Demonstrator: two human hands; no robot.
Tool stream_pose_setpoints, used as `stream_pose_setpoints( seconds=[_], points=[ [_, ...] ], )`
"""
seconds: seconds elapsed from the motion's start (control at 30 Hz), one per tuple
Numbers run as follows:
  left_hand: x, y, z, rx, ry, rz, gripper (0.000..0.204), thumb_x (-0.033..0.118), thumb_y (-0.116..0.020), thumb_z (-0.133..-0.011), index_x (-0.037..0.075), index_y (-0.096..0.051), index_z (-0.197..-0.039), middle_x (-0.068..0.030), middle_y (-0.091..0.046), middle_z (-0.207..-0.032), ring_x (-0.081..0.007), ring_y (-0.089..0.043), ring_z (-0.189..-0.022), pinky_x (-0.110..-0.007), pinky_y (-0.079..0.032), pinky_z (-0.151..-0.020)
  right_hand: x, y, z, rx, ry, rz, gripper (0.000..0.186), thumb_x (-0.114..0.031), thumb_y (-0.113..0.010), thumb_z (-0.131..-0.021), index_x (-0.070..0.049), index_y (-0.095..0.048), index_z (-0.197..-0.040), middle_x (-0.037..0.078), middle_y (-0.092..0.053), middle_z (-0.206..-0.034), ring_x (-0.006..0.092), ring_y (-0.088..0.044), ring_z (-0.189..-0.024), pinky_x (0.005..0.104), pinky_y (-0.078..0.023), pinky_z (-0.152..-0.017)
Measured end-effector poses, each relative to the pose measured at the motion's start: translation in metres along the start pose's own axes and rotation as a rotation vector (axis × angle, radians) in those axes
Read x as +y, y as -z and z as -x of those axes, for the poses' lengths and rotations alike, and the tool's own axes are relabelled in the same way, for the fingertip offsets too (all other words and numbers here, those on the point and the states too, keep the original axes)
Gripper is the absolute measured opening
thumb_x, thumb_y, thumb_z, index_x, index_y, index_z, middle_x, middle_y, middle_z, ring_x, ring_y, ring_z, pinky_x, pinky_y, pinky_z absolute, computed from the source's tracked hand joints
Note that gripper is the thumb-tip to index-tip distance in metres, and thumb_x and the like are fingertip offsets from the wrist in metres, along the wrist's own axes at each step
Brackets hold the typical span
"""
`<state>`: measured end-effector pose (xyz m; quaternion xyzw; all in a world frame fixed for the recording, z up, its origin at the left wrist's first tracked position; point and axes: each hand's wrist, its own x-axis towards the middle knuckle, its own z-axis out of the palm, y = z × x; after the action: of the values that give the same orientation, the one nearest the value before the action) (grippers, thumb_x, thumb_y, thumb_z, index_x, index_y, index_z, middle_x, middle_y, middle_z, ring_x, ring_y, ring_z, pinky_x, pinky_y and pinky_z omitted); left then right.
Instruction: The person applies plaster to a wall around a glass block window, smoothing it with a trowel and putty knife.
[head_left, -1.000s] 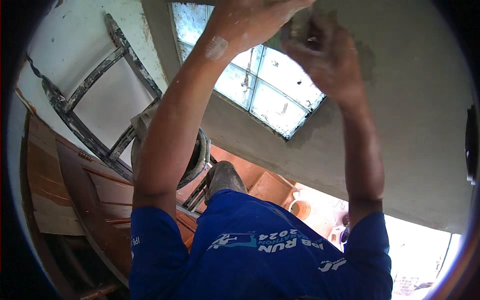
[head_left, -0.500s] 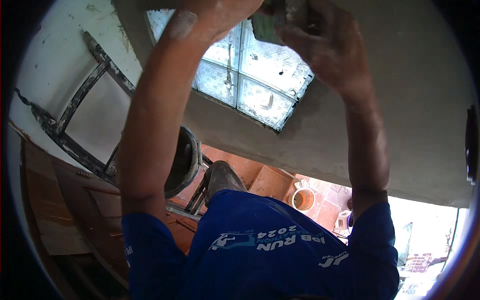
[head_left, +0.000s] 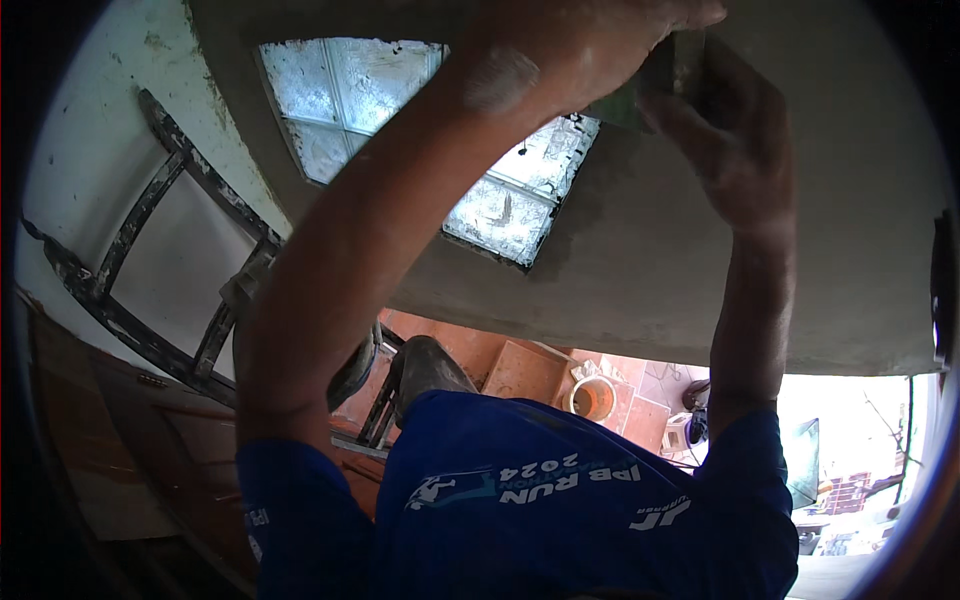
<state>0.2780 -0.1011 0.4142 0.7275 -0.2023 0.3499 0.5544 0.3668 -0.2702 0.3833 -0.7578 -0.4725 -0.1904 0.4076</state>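
A splattered black ladder (head_left: 180, 150) is leaning at the far left, while a glass-block window (head_left: 335, 90) is glowing behind the left forearm. The left hand (head_left: 610, 45) is hanging beside the greenish plastering float (head_left: 622, 110), its grip impossible to tell; the right hand (head_left: 742, 130) is clasping that float by the window's right edge, before the grey wall (head_left: 850, 240).

Arms (head_left: 345, 245) raised; left hand (head_left: 600, 45) angled across toward right hand (head_left: 745, 135), which is curled.
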Motion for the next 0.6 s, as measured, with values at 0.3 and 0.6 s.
stream_pose_setpoints(
  seconds=[0.3,0.6],
  points=[
    [-0.01,0.003,-0.048,-0.011,-0.945,-1.337,0.035,0.03,-0.068,-0.092,-0.002,-0.064,-0.107,-0.0171,-0.07,-0.099,-0.0289,-0.068,-0.094,-0.041,-0.053,-0.087,-0.034,0.041,0.003,0.141,0.155,-0.018,0.023,-0.007,-0.062,-0.089,0.003,-0.062,-0.109,0.006,-0.063,-0.09,0.0126,-0.061,-0.086,0.027,-0.048,-0.076],
    [-0.038,-0.027,-0.02,0.115,0.022,-0.118,0.039,0.028,-0.078,-0.082,-0.005,-0.066,-0.098,-0.0187,-0.072,-0.093,-0.03,-0.07,-0.087,-0.037,-0.053,-0.083,0.026,0.008,0.004,0.0,-0.137,0.324,0.017,-0.008,-0.067,-0.084,0.001,-0.063,-0.098,0.006,-0.063,-0.086,0.011,-0.059,-0.079,0.0278,-0.047,-0.068]
  ],
)
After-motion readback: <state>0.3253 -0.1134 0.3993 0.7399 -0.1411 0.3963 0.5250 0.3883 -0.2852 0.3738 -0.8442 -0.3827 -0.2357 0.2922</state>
